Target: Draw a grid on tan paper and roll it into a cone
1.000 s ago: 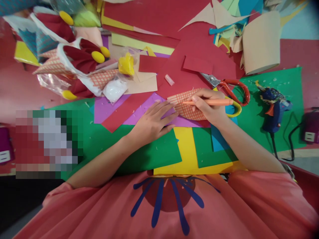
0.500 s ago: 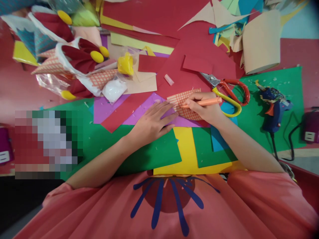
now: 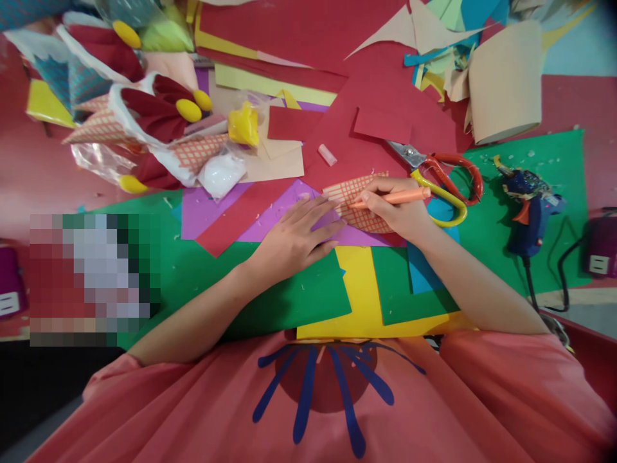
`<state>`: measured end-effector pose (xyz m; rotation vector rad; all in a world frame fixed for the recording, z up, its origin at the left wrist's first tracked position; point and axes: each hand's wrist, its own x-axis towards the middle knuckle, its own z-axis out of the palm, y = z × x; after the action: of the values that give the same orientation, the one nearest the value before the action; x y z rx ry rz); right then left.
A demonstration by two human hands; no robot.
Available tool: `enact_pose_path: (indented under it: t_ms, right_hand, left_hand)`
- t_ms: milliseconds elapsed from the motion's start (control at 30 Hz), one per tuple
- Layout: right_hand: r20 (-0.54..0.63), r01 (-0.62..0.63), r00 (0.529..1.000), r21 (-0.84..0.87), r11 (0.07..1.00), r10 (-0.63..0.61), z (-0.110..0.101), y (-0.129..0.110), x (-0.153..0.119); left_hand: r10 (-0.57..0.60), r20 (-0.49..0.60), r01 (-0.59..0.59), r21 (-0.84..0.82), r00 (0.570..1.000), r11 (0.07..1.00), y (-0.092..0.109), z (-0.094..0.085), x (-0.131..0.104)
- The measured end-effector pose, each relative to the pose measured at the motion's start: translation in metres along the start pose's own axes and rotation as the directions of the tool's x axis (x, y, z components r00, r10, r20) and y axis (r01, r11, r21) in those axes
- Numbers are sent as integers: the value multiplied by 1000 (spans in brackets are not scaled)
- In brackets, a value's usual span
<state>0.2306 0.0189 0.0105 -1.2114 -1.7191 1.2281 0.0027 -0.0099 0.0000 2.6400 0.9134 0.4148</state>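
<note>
My right hand is closed around an orange marker, its tip down on a pale paper piece covered in orange crosshatched lines. My left hand lies flat with fingers outstretched, the fingertips at the left edge of that piece. Under both is a purple sheet. A small pink marker cap rests on red paper just beyond. To the right of the lined piece lie scissors with one red and one yellow handle, their blades partly under a red paper piece.
At the upper left sit crosshatched paper cones with red insides and yellow ovals, beside a bag of white material. A blue glue gun with a cord lies right, below a beige paper cylinder. Green sheets cover the near side.
Almost nothing differs. My right hand and the marker have shifted very slightly on the lined paper; my left hand stays in place.
</note>
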Motion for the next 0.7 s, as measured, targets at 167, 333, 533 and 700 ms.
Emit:
enact_pose_path:
  t_ms: [167,333,533,700]
  right_hand:
    - [0,15,1000,-20,1000,-15,0,0,0]
    - [28,-32,999,-25,999,33,1,-1,0]
    - [36,-41,999,26,999,40,2,-3,1]
    - [13,-37,999,11,999,37,2,-1,1]
  left_hand:
    - [16,-19,-16,-2,1000,1000,0,0,1]
    - [4,-5,-4,-7,1000,1000,0,0,0]
    - [0,-15,-1,-14,1000,1000,0,1,0]
    - [3,-16,-3,-15,1000,1000,0,2,0]
